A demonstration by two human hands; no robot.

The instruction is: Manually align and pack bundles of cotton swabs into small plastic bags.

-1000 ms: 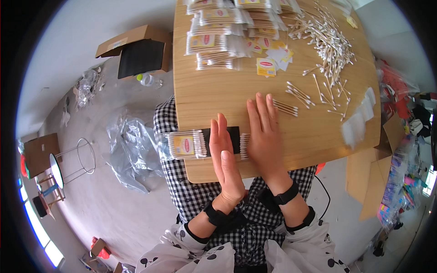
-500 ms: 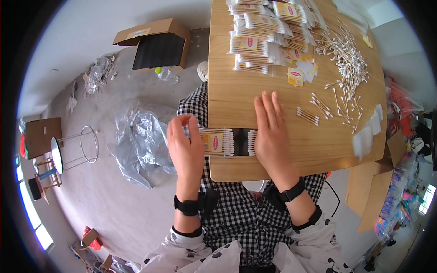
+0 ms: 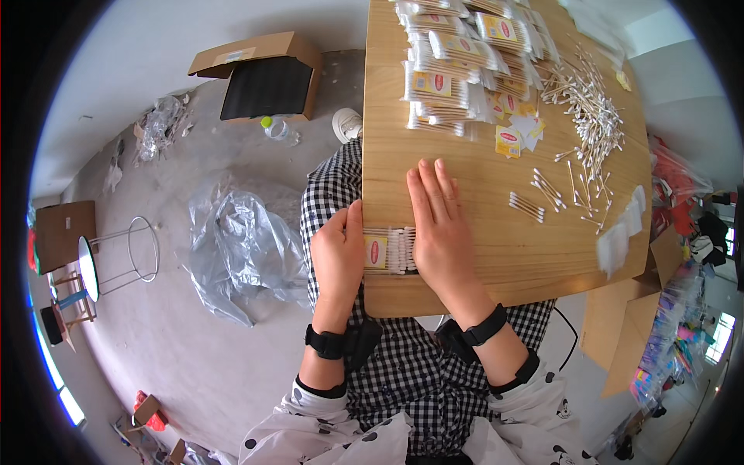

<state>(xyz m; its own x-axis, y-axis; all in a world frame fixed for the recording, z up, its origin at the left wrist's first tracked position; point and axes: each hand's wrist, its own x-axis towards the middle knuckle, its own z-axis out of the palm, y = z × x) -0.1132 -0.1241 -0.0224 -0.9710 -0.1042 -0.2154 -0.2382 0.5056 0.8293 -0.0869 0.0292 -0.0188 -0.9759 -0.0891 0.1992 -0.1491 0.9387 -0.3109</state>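
A flat bundle of cotton swabs (image 3: 397,249) with a yellow-and-red printed card (image 3: 377,253) lies at the left edge of the wooden table. My left hand (image 3: 338,252) is closed at the bundle's left end, thumb and fingers against the table edge, and hides that end. Flat on the tabletop, my right hand (image 3: 443,240) has its fingers stretched out away from me. Its inner side presses on the white tips at the bundle's right end. Any swabs under that palm are hidden.
Packed swab bundles (image 3: 446,77) are piled at the table's far side. Loose cards (image 3: 508,141) lie beside them. Loose swabs (image 3: 589,116) spread on the right, with small groups (image 3: 527,206) nearer. Clear bags (image 3: 620,236) lie by the right edge. Plastic sheeting (image 3: 240,248) covers some floor.
My hands have come closer together. The dark gap between the carded bundle and the swab tips by my right hand has closed. The whole view has shifted slightly.
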